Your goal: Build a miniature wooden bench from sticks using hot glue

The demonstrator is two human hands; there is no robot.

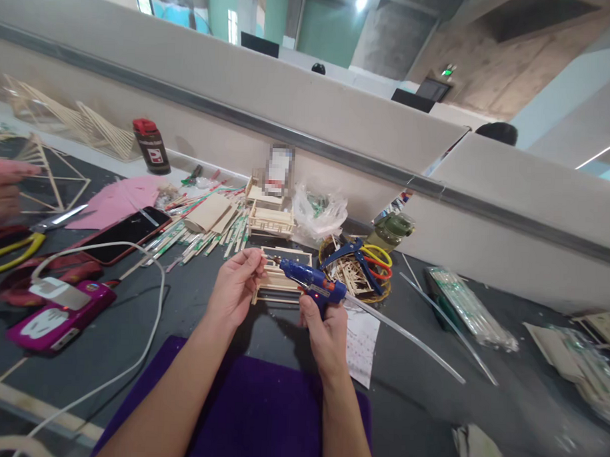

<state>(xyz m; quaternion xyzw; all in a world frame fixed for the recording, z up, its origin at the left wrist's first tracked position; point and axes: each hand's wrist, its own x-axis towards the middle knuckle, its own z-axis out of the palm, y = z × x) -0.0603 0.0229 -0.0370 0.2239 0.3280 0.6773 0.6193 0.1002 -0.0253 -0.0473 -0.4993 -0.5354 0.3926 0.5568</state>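
My right hand [325, 329] is wrapped round the handle of a blue hot glue gun [308, 276], whose nozzle points left. A long clear glue stick [406, 339] sticks out of its back end. My left hand [238, 283] is closed in a pinch at the nozzle tip; what it pinches is too small to make out. Beneath both hands lies a small wooden stick frame [277, 294], partly covered by the gun and fingers. Just behind it stands a small wooden stick model [271, 221] with railings.
A basket [380, 298] holds stick offcuts, blue pliers and scissors. Chopsticks [184, 241] lie in a pile at left, near a phone [127, 235] and a purple power strip [62, 317] with a white cable. Another person's hand [6, 188] is at far left. A bottle [152, 146] stands behind.
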